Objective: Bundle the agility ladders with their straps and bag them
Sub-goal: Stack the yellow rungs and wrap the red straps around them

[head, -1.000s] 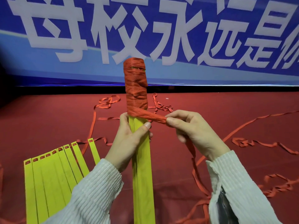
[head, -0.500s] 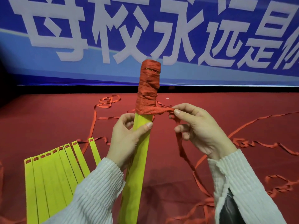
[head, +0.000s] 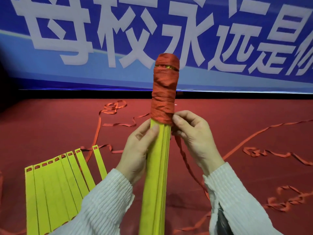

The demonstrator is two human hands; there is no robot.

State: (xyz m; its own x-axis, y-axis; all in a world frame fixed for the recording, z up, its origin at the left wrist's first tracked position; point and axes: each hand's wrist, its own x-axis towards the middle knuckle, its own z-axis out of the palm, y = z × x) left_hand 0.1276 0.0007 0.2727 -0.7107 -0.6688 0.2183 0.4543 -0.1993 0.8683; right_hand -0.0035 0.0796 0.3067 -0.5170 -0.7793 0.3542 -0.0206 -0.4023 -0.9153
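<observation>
A stack of yellow ladder rungs is held upright at the centre of the view, its upper end bound in many turns of red strap. The upright pose keeps the rungs aligned edge to edge and leaves room all round for the strap to pass. The left hand is curled about the stack just below the wrapping, thumb laid across the front face, evidently to clamp the rungs so that they do not fan apart. The right hand is bent at the lowest turn of the wrapping, fingertips against the strap's edge; it appears to pinch the strap there, though the contact is partly hidden behind the stack. From this hand the loose strap tail trails down towards the red floor covering, kept to one side so it feeds cleanly. A second set of yellow rungs lies fanned on the floor at the left, not yet bundled. More loose strap lies in loops to the right. No bag is in view. A blue banner stands behind.
</observation>
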